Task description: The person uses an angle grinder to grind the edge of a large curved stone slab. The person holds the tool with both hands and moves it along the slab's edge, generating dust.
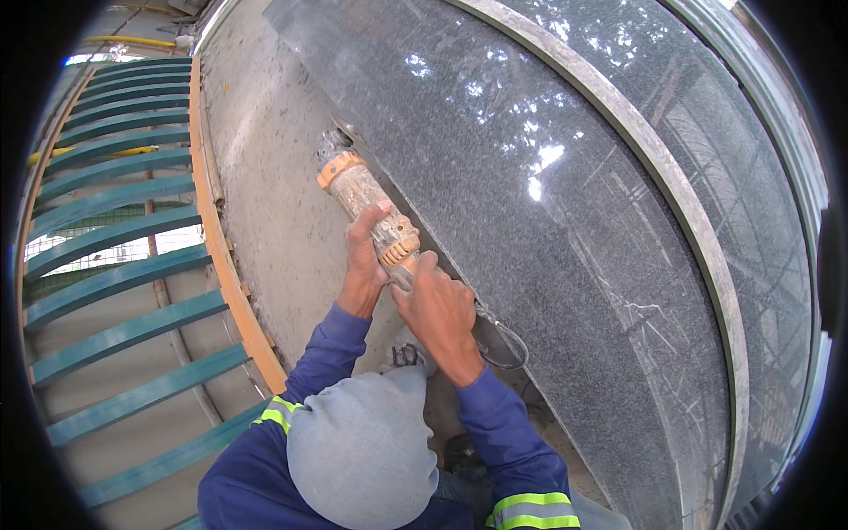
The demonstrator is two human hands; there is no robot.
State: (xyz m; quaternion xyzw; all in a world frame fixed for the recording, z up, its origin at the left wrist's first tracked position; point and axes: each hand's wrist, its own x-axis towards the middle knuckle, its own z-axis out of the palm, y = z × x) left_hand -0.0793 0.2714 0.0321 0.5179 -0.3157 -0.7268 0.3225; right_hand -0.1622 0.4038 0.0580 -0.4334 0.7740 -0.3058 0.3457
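My left hand (367, 261) grips the body of a dusty, long cylindrical power tool (367, 199) with pale orange trim. My right hand (442, 314) is closed on the tool's rear part. The tool lies diagonally, its head up and to the left, at the lower edge of a dark speckled polished stone slab (495, 168). A looped grey cord (517, 344) hangs beside my right hand. A rounded grey cloth covering (358, 446) fills the lower middle, between blue sleeves with reflective bands.
A long orange rail (231, 291) with curved teal slats (124, 318) runs along the left. A dusty concrete floor (252, 177) lies between it and the slab. A pale curved strip (618, 106) crosses the stone on the right. Yellow pipes (132, 40) are at the upper left.
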